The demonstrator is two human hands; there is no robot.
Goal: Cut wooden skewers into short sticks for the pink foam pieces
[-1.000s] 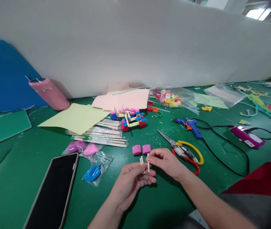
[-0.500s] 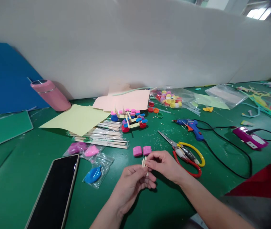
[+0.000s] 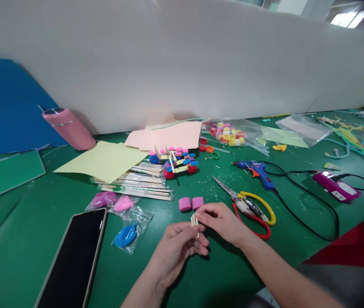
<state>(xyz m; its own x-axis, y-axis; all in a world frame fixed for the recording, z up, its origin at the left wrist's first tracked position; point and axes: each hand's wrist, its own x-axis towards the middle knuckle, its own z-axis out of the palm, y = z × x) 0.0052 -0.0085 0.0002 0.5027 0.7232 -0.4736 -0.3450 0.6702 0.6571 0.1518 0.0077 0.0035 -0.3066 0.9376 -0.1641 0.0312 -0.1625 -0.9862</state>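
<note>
Several short pale wooden sticks are pinched between the thumb and fingers of my left hand. From the right, my right hand has its thumb and forefinger closed at the upper ends of the same sticks. My fingers partly hide the sticks. Just beyond them on the table lie two pink clay pieces. Scissors with red and yellow handles rest open to the right of my right hand. Farther back stands a small model of sticks with blue, red and pink pieces.
A phone and bagged blue clay lie at left. Packed wooden sticks are partly under yellow paper. A blue glue gun is cabled to a purple power strip. A pink bottle leans near the white wall.
My right fingertips have shifted slightly at the tops of the sticks, which show a little more. Nothing else on the table has moved.
</note>
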